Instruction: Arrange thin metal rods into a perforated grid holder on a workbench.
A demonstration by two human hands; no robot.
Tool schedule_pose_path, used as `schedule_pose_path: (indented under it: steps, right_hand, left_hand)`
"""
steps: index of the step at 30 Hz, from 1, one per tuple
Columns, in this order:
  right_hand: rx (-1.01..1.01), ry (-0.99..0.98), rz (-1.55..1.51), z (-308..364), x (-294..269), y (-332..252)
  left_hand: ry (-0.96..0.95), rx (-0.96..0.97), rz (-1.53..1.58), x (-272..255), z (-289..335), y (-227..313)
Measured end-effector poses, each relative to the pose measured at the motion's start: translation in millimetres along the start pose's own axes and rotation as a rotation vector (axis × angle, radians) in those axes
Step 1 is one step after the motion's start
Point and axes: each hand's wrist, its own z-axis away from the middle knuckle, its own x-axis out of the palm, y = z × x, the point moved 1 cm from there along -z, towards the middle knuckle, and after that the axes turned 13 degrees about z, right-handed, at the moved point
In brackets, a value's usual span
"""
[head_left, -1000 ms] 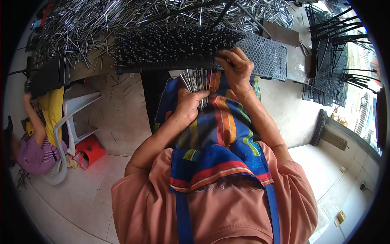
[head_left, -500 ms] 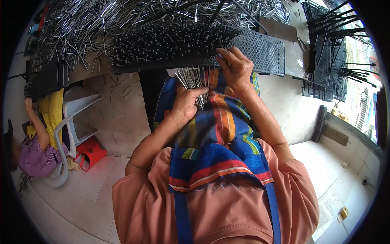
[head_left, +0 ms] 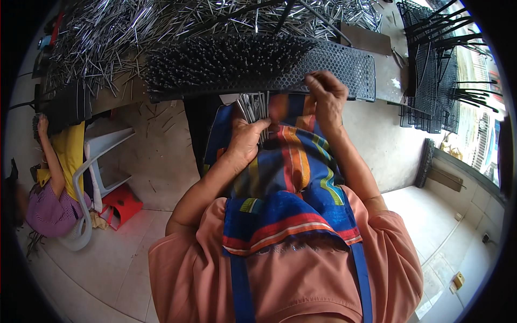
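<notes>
Clamping a pin bundle point(head_left: 257, 110), left hand point(head_left: 246, 141) hides its base (right hand point(head_left: 326, 97) grip unclear).

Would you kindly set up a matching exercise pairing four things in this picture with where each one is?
Things:
1. bundle of metal rods
2. perforated black plate
3. white plastic chair
4. loose pile of rods

Places:
A. on the floor at the person's left
B. gripped in the left hand
C. spread over the bench top behind the plate
D. at the bench edge, under the right hand

Pairs: 1-B, 2-D, 3-A, 4-C
</notes>
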Motion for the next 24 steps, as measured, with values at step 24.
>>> schedule_pose_path:
  steps: [24]
  right_hand:
    - [-0.609, 0.164, 0.68, -24.4, 7.7, -3.5]
  left_hand:
    - [-0.054, 0.031, -0.043, 2.9, 4.8, 3.9]
